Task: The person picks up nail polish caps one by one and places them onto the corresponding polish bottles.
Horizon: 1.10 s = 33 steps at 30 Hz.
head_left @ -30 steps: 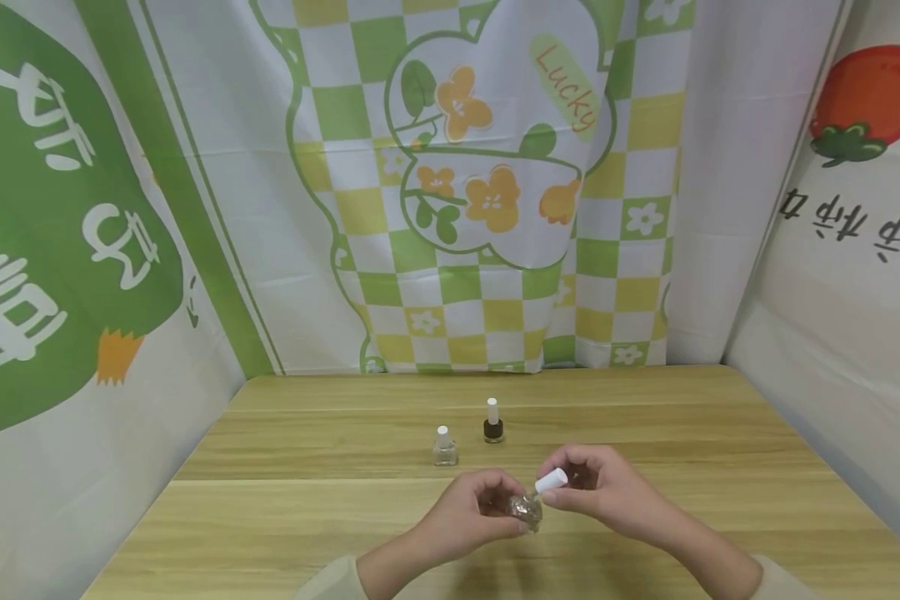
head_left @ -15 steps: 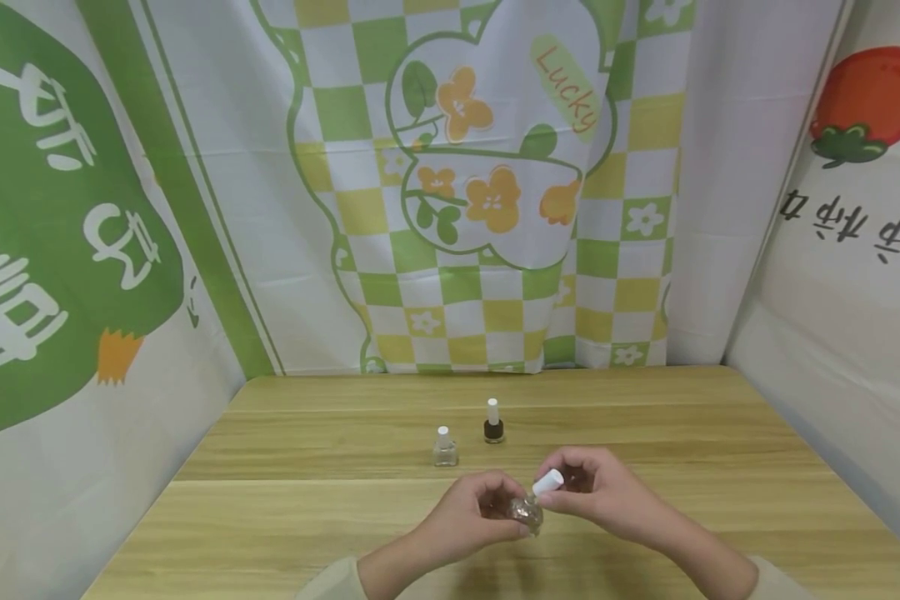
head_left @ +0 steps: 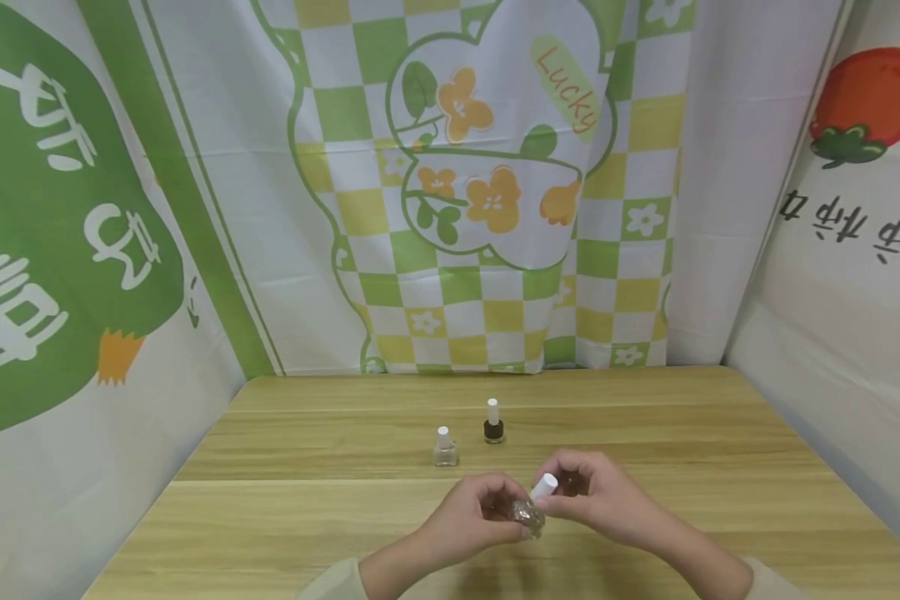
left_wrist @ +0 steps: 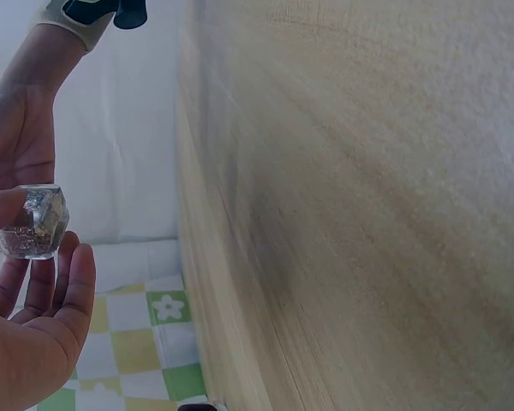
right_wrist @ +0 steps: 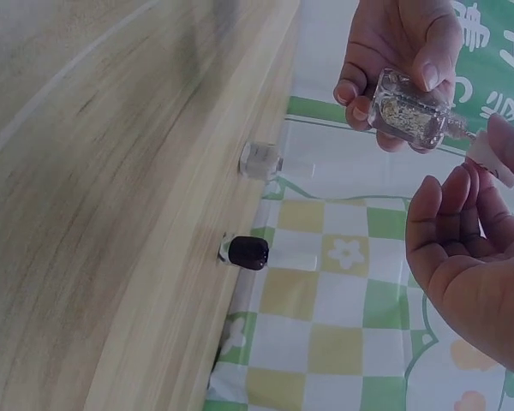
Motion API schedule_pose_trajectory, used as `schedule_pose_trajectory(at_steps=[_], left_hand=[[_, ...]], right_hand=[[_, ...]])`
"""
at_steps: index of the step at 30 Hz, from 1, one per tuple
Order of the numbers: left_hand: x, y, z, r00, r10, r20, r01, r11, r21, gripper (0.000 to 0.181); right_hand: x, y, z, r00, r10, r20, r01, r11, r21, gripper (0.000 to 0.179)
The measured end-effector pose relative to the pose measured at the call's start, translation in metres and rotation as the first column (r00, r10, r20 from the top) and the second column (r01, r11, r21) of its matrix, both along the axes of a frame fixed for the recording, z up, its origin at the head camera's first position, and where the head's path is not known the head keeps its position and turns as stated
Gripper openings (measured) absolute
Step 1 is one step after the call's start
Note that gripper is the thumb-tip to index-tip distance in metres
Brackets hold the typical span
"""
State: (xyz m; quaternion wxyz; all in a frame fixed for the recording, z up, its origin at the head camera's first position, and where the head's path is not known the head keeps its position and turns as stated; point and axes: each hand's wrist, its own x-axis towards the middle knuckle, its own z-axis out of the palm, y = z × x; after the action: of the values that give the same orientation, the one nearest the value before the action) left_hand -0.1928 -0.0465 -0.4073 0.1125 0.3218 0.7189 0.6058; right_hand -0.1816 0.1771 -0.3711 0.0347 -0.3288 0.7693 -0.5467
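My left hand [head_left: 468,517] grips a clear faceted nail polish bottle [right_wrist: 409,113] with silvery glitter inside, tilted above the table. Between thumb and fingers, my right hand [head_left: 607,500] pinches the white cap [head_left: 545,485]. In the right wrist view a thin brush stem [right_wrist: 467,134] shows between the bottle's neck and the cap, so the two are slightly apart. Only the bottle's lower part appears in the left wrist view, beside the left thumb [left_wrist: 2,210]. The brush tip cannot be made out.
A clear nail polish bottle [head_left: 445,454] with a white cap stands upright beyond the hands. Slightly farther back and to its right stands a dark nail polish bottle [head_left: 492,431], also white-capped. The wooden table [head_left: 307,450] ends at a printed curtain [head_left: 495,317].
My right hand has brought the cap down and left, closer to the bottle's neck, and the cap is more upright. The left hand and bottle have barely moved.
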Motion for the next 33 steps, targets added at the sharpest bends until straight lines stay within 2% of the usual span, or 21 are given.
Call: schedule_pose_trajectory(at_steps=[16,25,33], left_hand=[[0.003,0.0,0.005,0.999,-0.014,0.042,0.014,1.0,0.007,0.02],[0.005,0.001,0.007,0.999,0.028,0.033,-0.027,1.0,-0.009,0.022],[0.006,0.002,0.005,0.998,0.048,0.045,-0.049,0.999,0.014,0.025]], right_hand=[[0.003,-0.007,-0.006,1.0,0.002,0.023,-0.002,1.0,-0.014,0.012],[0.005,-0.011,-0.009,0.997,-0.063,0.039,0.063,0.998,-0.008,0.014],[0.006,-0.014,-0.014,0.993,-0.115,0.009,0.116,0.992,-0.044,0.015]])
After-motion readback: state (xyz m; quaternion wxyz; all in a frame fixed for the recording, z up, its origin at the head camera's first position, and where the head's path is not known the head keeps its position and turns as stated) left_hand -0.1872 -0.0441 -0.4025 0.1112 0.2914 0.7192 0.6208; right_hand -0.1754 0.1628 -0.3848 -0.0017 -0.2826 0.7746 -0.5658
